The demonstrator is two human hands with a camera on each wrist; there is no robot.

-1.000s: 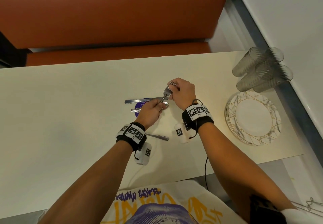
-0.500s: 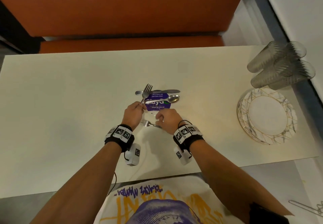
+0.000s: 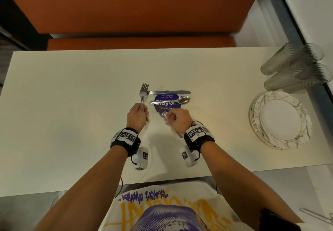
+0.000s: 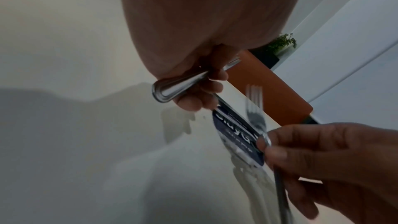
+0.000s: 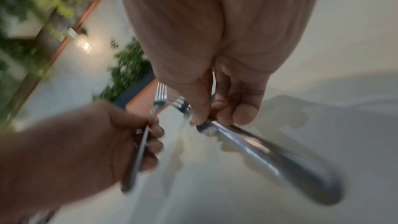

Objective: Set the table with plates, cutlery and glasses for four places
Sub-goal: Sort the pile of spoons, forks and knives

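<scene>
My left hand (image 3: 137, 112) grips a fork (image 3: 144, 91) by its handle, tines pointing away, just left of the purple sticker. The same fork's handle end (image 4: 172, 88) sticks out under the curled fingers in the left wrist view. My right hand (image 3: 175, 118) pinches a second fork (image 3: 164, 114) near its neck, and that fork's handle (image 5: 271, 156) runs back under the wrist, above the table. A knife (image 3: 169, 92) and a spoon (image 3: 173, 100) lie side by side across the sticker. A stack of plates (image 3: 280, 120) and several glasses (image 3: 295, 66) stand at the right end.
The cream table (image 3: 72, 104) carries a round purple sticker (image 3: 166, 104) in its middle. An orange bench (image 3: 137, 42) runs along the far side. A white wall and dark sill (image 3: 306, 32) border the right end, behind the glasses.
My right hand came back from the cutlery pile, took the fork lying near me and lifted it. My left hand moved a little left with its fork.
</scene>
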